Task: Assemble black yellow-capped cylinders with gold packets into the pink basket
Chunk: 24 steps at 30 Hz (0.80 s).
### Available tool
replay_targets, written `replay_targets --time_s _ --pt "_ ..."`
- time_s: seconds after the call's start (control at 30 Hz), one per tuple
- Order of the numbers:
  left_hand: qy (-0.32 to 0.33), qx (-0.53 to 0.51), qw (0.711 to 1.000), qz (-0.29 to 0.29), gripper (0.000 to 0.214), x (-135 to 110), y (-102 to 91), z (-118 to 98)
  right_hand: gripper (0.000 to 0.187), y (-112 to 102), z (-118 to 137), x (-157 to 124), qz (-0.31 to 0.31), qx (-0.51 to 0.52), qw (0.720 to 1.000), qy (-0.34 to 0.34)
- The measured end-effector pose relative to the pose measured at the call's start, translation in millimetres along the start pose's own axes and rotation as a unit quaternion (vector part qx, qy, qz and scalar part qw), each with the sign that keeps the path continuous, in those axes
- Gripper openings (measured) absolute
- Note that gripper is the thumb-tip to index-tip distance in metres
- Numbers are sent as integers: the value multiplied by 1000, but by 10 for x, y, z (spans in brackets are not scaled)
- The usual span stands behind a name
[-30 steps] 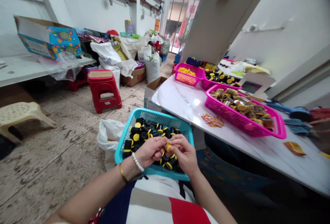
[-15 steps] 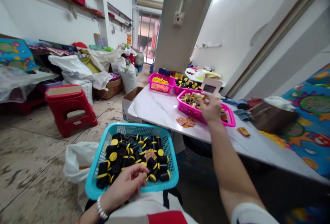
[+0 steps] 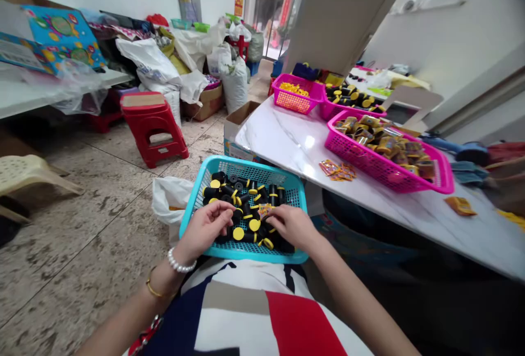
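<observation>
A turquoise basket [image 3: 193, 205] sits at my lap, full of black cylinders with yellow caps [image 3: 254, 226]. My left hand [image 3: 208, 226] is over its left side, thumb and fingers drawn together; whatever they may hold is hidden. Over the right side, my right hand [image 3: 293, 226] has its fingertips pinched down among the cylinders. Beside those fingertips is a small orange printed packet or label [image 3: 264, 211]. I cannot make out what the right fingers grip.
On the marble-patterned table [image 3: 283, 143] stand a pink basket of curled brownish-gold pieces [image 3: 445, 178], another with yellow parts [image 3: 297, 105], and one with capped cylinders [image 3: 353, 96]. Flat orange packets [image 3: 338, 170] lie at its edge. A red stool [image 3: 153, 126] stands left.
My right hand has come from the pink basket on the table down into the turquoise basket. My left hand stays over that basket. The view has tilted down and turned.
</observation>
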<state>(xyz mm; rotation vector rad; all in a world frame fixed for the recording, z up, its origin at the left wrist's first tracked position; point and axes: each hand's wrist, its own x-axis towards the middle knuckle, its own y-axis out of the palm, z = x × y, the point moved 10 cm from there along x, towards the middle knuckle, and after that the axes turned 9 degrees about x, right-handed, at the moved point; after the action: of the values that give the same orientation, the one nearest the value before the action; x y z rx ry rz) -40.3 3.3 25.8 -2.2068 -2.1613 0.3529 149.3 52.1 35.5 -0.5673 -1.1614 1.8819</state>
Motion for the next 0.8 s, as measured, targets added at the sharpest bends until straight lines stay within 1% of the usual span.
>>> replay_targets --time_s 0.03,0.07,0.17,0.23,0.3,0.33,0.4,0.47,0.53,0.6,0.63,0.73,0.8 --pt "0 -3 1000 -6 34 -3 -15 8 21 85 9 21 19 -28 999 16" --pt "-2 -5 1000 -7 33 -11 -18 25 22 125 4 37 26 -51 998 32" --pt "-9 -10 1000 2 33 -36 12 76 25 89 18 74 2 -87 995 52" --pt "-10 -14 1000 2 33 -37 29 83 26 52 91 113 -15 -85 996 33" --pt "-7 -21 1000 2 35 -23 52 67 22 52 155 185 -14 -74 997 4" --pt "-7 -25 1000 4 35 -14 68 57 20 56 146 235 -9 -65 998 0" --pt "-8 -32 999 13 36 2 108 42 18 55 24 358 -2 -39 999 17" --pt "-9 -36 999 19 36 11 134 45 14 74 -164 486 12 -9 999 41" --pt "-13 -35 999 16 37 17 134 69 12 145 -314 585 40 19 998 44" --pt "-18 -31 999 11 36 22 123 99 6 229 -406 636 61 40 997 37" --pt "-19 -31 999 11 36 24 123 109 2 262 -437 644 63 50 996 36" --pt "-19 -30 999 19 36 27 135 121 10 301 -484 626 47 68 996 41" --pt "-21 -29 999 21 36 22 140 127 14 268 -485 597 29 79 995 44"
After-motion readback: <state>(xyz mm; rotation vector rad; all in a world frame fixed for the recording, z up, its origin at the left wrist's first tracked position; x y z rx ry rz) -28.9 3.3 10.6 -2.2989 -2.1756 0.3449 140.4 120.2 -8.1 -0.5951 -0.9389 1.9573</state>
